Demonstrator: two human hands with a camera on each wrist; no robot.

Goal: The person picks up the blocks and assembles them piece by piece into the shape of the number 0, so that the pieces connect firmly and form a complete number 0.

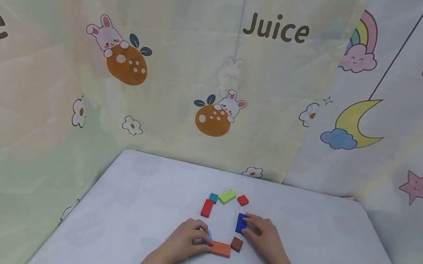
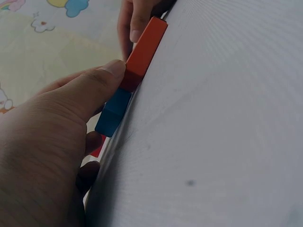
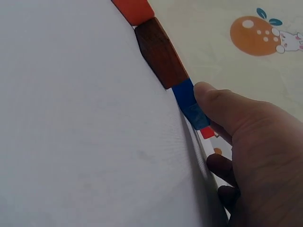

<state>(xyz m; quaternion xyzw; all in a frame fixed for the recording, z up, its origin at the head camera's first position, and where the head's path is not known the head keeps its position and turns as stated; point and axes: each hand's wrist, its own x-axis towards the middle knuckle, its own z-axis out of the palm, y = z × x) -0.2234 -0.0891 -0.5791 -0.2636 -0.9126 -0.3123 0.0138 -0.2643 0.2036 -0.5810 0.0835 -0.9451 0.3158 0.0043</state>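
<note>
My left hand (image 1: 186, 241) curls thumb and fingers around a light blue block (image 2: 113, 113), mostly hidden by the fingers in the head view. Its thumb tip touches the left end of a flat orange block (image 1: 220, 249). With thumb and index finger, my right hand (image 1: 266, 239) pinches a dark blue block (image 1: 241, 224) at its two ends, low on the table. A brown block (image 1: 236, 244) sits between the orange and dark blue blocks. In the right wrist view the dark blue block (image 3: 191, 104) shows beside the thumb.
Farther back on the white table (image 1: 156, 183) lie a red block (image 1: 207, 208), a teal block (image 1: 213, 198), a green block (image 1: 227, 196) and a small red block (image 1: 243, 200), forming a rough ring with the others. Printed cloth hangs behind the table.
</note>
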